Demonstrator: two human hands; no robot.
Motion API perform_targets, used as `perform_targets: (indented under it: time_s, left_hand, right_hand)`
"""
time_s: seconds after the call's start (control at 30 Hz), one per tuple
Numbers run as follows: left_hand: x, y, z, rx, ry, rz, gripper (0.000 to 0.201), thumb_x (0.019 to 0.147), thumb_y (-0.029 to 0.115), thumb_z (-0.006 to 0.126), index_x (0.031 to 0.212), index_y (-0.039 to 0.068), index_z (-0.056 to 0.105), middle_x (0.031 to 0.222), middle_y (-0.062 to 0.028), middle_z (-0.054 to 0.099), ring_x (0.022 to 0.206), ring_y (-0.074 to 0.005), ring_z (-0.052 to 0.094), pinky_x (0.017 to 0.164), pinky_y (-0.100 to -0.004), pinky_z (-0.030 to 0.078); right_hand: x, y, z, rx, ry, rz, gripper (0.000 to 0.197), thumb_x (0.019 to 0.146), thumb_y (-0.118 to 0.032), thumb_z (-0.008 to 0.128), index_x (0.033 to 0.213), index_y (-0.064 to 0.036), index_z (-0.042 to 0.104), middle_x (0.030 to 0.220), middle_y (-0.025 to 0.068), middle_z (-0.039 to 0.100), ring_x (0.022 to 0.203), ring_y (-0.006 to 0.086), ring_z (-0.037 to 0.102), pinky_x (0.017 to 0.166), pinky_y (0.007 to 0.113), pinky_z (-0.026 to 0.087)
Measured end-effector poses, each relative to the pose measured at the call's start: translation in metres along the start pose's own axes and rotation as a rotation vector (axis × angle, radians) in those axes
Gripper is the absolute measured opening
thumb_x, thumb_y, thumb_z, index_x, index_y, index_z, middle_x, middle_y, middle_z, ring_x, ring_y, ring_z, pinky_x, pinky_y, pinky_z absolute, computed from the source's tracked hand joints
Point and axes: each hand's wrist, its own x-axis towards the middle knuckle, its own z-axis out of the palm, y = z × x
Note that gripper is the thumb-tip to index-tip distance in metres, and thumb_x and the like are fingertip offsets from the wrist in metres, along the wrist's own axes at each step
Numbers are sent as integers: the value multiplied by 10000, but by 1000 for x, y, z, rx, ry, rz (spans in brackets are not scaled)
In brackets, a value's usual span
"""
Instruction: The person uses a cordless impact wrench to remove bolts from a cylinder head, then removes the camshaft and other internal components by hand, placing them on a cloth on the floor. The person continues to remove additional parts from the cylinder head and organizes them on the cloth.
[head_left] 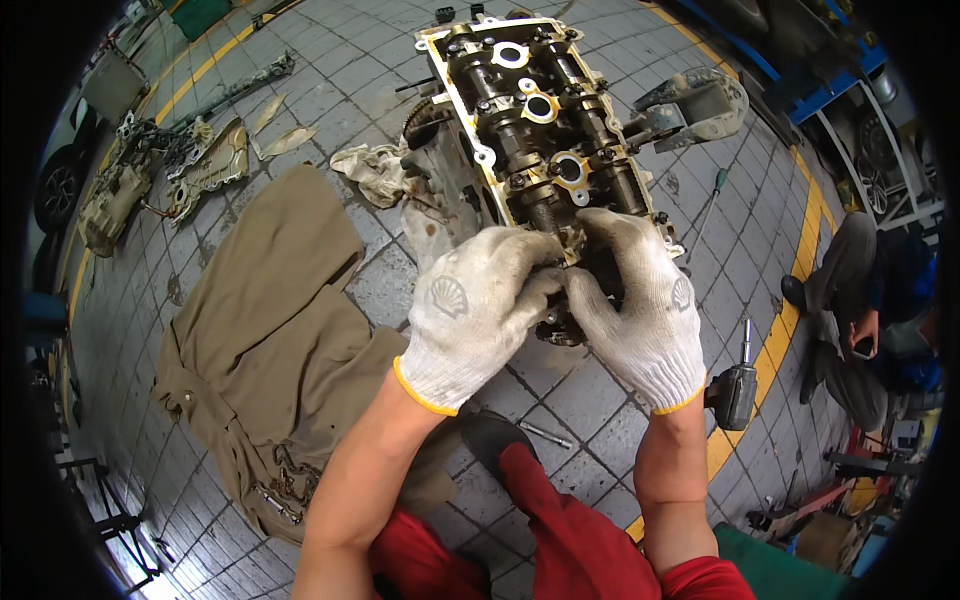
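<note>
An open engine cylinder head (530, 140) stands on the floor before me, its camshafts (517, 148) and dark, oily inner parts exposed and a pale sealing edge around it. My left hand (468, 305), in a white knitted glove with a yellow cuff, is at its near end with fingers and thumb closed. My right hand (645, 305), gloved alike, bends its fingers and thumb in over the same near end. The fingertips of both almost meet there. Whatever small part lies between them is hidden by the gloves.
Left of the engine lie a brown cloth (270, 330), a pale rag (372, 174) and engine castings (115, 205). To the right are a cordless driver (735, 395), a screwdriver (716, 190) and a crouching person (850, 300). A metal socket bar (545, 433) lies by my shoe.
</note>
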Motion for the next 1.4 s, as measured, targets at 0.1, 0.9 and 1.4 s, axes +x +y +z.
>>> perform_targets:
  time_s: [0.1, 0.9, 1.4]
  left_hand:
    - [-3, 0, -3, -134, 5, -84, 359, 898, 58, 872, 1240, 32, 764, 1177, -175, 780, 1033, -397, 785, 885, -467, 649]
    - [92, -42, -28, 275, -336, 165, 268, 1023, 151, 753, 1281, 84, 728, 1148, -157, 721, 1089, -392, 754, 926, -511, 622]
    - [91, -54, -22, 266, -168, 138, 197, 989, 86, 712, 1179, 31, 720, 1048, -200, 730, 976, -409, 748, 857, -511, 617]
  right_hand:
    - [-1, -1, 2, -2, -25, 43, 496, 928, -142, 846, 1392, -63, 691, 1286, 188, 750, 1080, 393, 792, 914, 459, 655]
    - [5, -13, 25, -32, 29, 63, 279, 914, -205, 909, 1094, -84, 732, 1106, 154, 668, 925, 393, 738, 796, 504, 613]
    - [18, -12, 34, -34, 71, -29, 248, 907, -147, 900, 1059, -75, 718, 1094, 149, 684, 906, 384, 732, 811, 500, 608]
